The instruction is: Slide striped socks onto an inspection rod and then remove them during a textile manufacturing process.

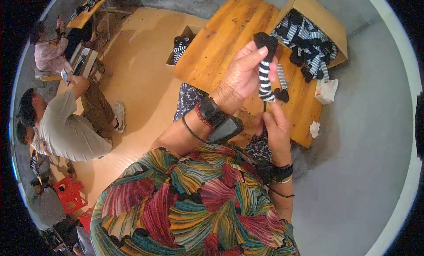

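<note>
My left hand (240,75) is closed around a small knitted tube (264,77) with black and white stripes and a black end, which looks like a little sock. The thumb presses on its black end, which points away from me. Just below the striped end, my right hand (278,125) has its fingers pinched together. A thin dark thing (265,106) shows between those fingers and the knitting; its kind cannot be made out. Beside the held tube, a second striped knitted piece (282,77) with a black end lies on the wooden table (225,33).
A cardboard box (338,26) lies tipped at the table's far right, spilling striped knitted pieces (309,44). Another carton (189,35) stands on the floor left of the table. A tissue box (327,91) and crumpled tissue (314,129) lie right. Several people sit at left, near a red stool (70,194).
</note>
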### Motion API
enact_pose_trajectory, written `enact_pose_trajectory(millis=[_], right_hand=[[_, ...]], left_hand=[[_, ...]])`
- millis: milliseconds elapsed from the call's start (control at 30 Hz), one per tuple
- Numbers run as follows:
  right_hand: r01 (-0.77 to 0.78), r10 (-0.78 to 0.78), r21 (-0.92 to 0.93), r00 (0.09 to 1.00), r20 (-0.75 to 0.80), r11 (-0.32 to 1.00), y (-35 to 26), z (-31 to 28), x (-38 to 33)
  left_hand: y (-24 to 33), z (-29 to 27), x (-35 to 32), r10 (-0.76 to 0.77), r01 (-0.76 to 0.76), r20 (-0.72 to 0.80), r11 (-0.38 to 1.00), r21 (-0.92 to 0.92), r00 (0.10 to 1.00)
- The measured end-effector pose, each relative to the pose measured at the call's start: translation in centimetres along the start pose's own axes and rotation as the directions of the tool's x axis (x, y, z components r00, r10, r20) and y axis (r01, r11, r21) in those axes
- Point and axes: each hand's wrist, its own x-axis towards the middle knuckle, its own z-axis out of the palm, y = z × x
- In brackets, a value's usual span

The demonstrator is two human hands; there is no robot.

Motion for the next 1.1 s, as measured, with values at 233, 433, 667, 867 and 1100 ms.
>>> enact_pose_trajectory(millis=[233,433,667,867,1100], right_hand=[[-0.204,0.194,-0.127,0.977,-0.09,0.971,1.6,-2.7,-0.8],[-0.047,0.04,-0.074,0.994,-0.097,0.996,1.1,-2.3,0.0],[-0.237,0.244,0.338,0.97,0.023,0.911,0.9,-0.6,-0.5],[-0.197,0.21,0.164,0.975,-0.067,0.967,2.2,-1.0,0.1],[-0.057,0.042,-0.068,0.979,-0.2,0.996,1.1,-0.8,0.4]], left_hand=[[-0.6,-0.8,-0.3,0.0,-0.008,0.029,0.956,0.293,1.0],[-2.3,0.6,-1.8,-0.145,0.159,-0.064,0.915,0.37,0.987],[-2.6,0.6,-1.7,-0.212,0.222,-0.066,0.942,0.253,0.975],[-0.5,0.0,0.5,-0.065,0.068,-0.037,0.994,0.08,0.997],[-2.5,0.8,-0.7,-0.067,0.093,-0.128,0.972,0.215,0.99]])
